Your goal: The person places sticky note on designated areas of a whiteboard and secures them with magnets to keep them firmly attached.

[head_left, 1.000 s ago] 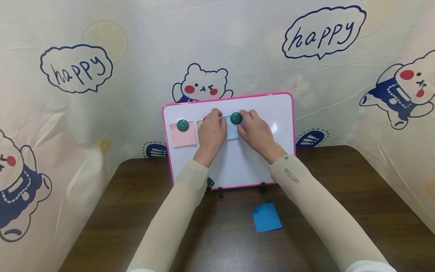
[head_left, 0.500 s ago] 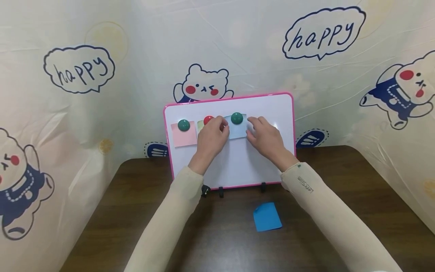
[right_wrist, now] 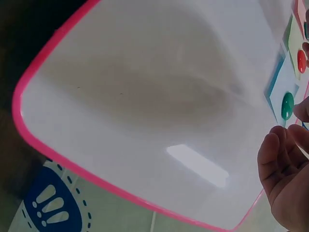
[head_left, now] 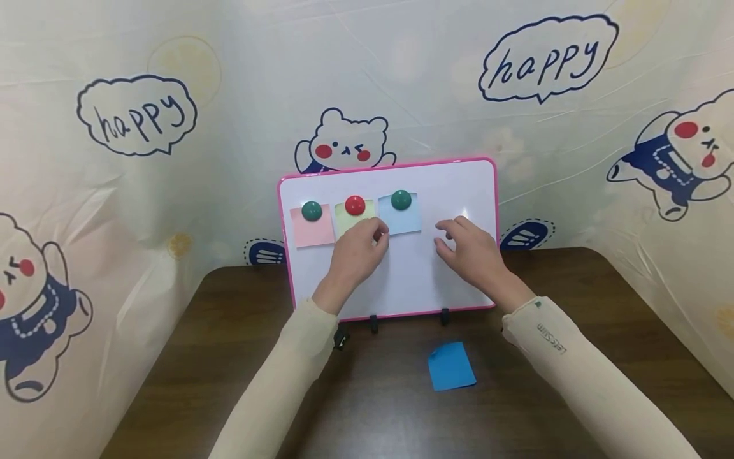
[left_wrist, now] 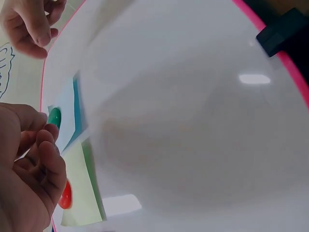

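Observation:
A pink-edged whiteboard (head_left: 413, 274) stands upright on the table, with three sticky notes in a row. Left to right, a pink note (head_left: 312, 236) bears a green magnet (head_left: 311, 211), a pale green note (head_left: 344, 223) a red magnet (head_left: 355, 205), and a light blue note (head_left: 411, 220) another green magnet (head_left: 401, 199). My left hand (head_left: 358, 250), loosely curled and holding nothing, is in front of the pale green note's lower part. To the right of the light blue note is my right hand (head_left: 473, 253), fingers relaxed, nothing in its grasp.
On the brown table (head_left: 390, 408) lies a bright blue sticky note (head_left: 452, 368), one corner curled. Black stand feet (head_left: 374, 324) hold the board's lower edge. A small black object (head_left: 341, 338) sits by the left sleeve. Behind hangs a printed curtain (head_left: 436, 121).
The right hand has let go of the green magnet on the light blue note and moved right and down. The left hand has dropped lower, uncovering the red magnet.

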Motion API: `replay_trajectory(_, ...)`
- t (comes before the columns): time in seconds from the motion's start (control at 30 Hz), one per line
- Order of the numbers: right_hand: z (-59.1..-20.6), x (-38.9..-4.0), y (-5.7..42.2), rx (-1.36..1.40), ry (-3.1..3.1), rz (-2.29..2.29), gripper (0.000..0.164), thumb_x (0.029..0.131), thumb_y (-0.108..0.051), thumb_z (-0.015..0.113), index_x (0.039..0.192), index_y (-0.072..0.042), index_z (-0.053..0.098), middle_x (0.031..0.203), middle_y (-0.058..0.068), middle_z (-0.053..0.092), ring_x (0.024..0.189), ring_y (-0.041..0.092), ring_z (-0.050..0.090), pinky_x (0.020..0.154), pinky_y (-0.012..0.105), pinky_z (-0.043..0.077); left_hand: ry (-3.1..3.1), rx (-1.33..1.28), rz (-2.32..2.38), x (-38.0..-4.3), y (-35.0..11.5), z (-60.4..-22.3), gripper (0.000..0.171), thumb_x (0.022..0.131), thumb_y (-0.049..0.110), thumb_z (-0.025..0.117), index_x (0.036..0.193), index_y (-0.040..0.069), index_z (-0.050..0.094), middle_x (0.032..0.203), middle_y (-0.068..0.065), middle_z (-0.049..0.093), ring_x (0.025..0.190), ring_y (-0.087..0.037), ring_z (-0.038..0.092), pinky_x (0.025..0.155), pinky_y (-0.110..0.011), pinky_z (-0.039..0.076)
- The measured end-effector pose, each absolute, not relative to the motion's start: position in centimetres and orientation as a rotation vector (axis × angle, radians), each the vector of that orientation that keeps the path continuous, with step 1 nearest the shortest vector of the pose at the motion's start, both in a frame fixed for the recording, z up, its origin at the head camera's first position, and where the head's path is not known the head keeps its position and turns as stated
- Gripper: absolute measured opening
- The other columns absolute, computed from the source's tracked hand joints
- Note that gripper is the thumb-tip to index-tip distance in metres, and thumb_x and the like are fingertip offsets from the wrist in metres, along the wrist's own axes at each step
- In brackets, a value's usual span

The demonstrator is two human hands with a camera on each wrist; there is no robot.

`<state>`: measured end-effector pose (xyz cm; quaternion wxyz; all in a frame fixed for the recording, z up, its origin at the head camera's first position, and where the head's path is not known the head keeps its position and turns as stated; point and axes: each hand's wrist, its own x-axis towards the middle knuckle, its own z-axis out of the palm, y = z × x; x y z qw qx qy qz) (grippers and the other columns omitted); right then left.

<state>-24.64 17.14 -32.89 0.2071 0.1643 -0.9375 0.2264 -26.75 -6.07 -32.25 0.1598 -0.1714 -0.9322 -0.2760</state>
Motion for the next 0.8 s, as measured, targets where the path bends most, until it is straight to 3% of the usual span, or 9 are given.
replay_trajectory(0.23,-33.2,-22.7,19.1,0.492,-2.647,0.632,0.028,0.095,-0.016,0.071,0.120,-0.003,0.068,0.103,0.012,0.065,0.086,0.027,0.063,0.070,0.040,0.058,-2.752,-0.541,-0.788,-25.4,-6.3,-33.3,0.020,0.096,0.026,0.070,0.110,0.013,0.070,0.097,0.001,0.069,0.080,-0.012,0.061,0.069,-0.025,0.054)
replay_trajectory(0.8,-35.1,-16.6,24.8,0.476,-2.713,0.657,0.021,0.092,-0.011,0.074,0.111,-0.004,0.071,0.091,0.003,0.062,0.078,0.020,0.055,0.068,0.035,0.055,-3.028,-0.759,-0.831,-21.7,-6.1,-35.3,0.021,0.094,0.030,0.072,0.111,0.018,0.069,0.097,0.006,0.067,0.084,-0.012,0.061,0.076,-0.029,0.054)
